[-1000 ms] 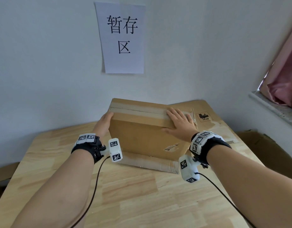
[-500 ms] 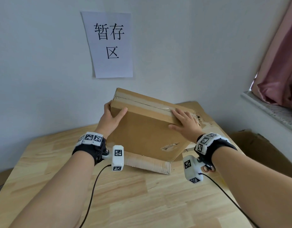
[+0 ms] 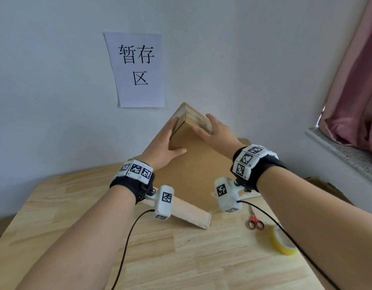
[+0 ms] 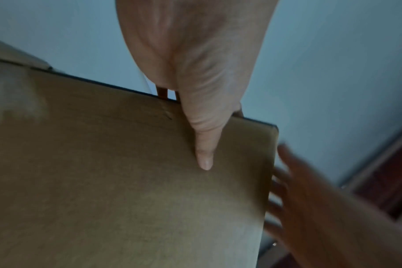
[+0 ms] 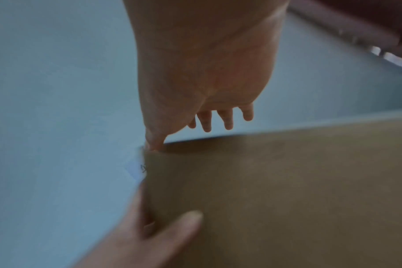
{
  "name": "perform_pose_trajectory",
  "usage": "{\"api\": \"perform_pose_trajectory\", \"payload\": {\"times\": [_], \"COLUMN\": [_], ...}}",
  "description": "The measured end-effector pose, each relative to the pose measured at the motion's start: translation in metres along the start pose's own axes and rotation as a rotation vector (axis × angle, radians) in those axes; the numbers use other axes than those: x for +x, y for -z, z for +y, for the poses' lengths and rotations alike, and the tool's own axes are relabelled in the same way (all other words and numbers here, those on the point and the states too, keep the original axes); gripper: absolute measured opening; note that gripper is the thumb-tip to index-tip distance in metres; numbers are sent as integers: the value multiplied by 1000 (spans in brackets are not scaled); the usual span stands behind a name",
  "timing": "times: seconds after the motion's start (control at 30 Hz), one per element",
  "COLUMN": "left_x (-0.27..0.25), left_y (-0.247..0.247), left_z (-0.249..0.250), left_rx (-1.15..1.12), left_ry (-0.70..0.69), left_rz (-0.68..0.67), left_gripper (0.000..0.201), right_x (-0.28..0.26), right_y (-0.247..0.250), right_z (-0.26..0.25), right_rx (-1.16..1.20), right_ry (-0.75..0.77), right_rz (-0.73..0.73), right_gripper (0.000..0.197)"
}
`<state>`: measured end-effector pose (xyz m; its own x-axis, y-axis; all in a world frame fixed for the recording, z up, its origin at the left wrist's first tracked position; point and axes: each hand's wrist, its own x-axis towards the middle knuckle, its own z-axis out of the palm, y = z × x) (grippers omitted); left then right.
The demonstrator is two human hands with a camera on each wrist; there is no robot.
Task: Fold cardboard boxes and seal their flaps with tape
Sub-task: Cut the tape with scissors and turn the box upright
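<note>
Left hand (image 3: pixel 163 146) grips the tilted cardboard box (image 3: pixel 193 170) at its corner; right hand (image 3: pixel 217 133) lies flat-fingered on top.

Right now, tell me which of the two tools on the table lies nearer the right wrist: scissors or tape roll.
The red-handled scissors. They lie just beyond the right wrist camera, while the yellow tape roll sits closer to the table's near edge.
</note>
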<state>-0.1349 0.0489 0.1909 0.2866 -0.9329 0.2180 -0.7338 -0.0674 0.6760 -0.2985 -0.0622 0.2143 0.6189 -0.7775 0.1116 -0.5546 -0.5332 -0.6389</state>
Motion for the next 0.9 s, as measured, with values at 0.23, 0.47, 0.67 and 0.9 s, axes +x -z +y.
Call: {"api": "perform_pose_trajectory", "payload": {"times": [0.23,0.47,0.67,0.9], "left_x": [-6,-39,-65,-23], "left_y": [10,20,-8,7], "left_z": [-8,-56,-28,-18], "left_rx": [24,-202,-498,-581], "left_ry": [217,805,916,715], "left_rz": [129,460,77,264], "left_gripper": [50,65,54,62], "right_x": [13,13,5,5], "right_y": [-1,12,14,24], "right_z": [-10,3,24,33], "right_rx": [45,168,234,388], "right_ry": [-89,-133,-148,-172], "right_rz": [95,179,272,370], "right_gripper": [67,59,57,65]}}
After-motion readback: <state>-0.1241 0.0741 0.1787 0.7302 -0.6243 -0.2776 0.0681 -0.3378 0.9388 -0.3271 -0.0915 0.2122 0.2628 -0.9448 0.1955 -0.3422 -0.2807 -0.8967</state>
